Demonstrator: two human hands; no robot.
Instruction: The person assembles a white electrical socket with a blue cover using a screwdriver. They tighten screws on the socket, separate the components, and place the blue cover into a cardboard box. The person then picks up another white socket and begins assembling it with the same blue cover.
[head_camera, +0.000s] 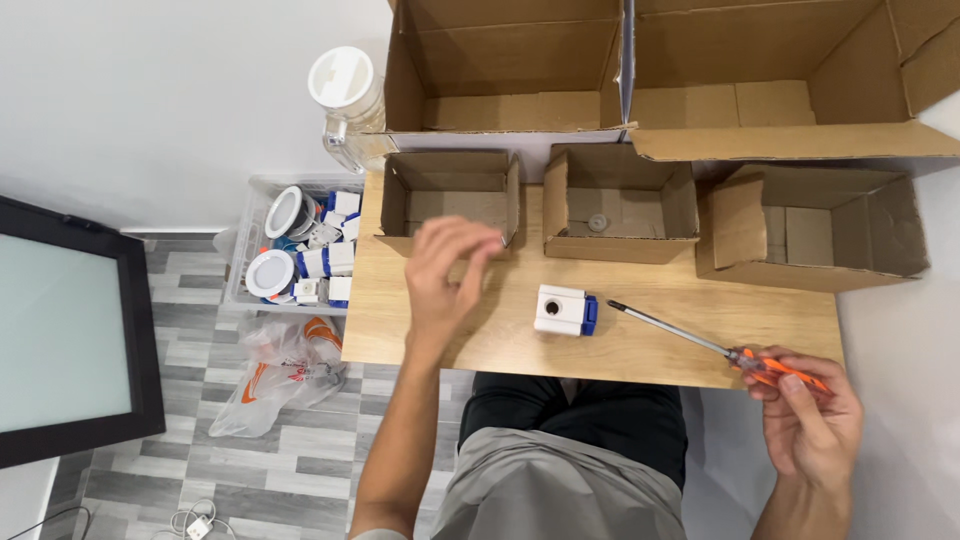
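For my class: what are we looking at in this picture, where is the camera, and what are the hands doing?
The picture comes from one camera worn on a person's head, looking down at their own two bare hands and lap. There is no machine. They sit at a small wooden table. The right hand grips an orange-handled screwdriver, its shaft pointing toward a small white and blue block lying on the table. The left hand is raised over the table with fingertips pinched together; whether it holds anything is too small to tell. Three small open cardboard boxes stand along the table's far side, with two larger ones behind. On the floor to the left, a clear bin holds similar white and blue parts.
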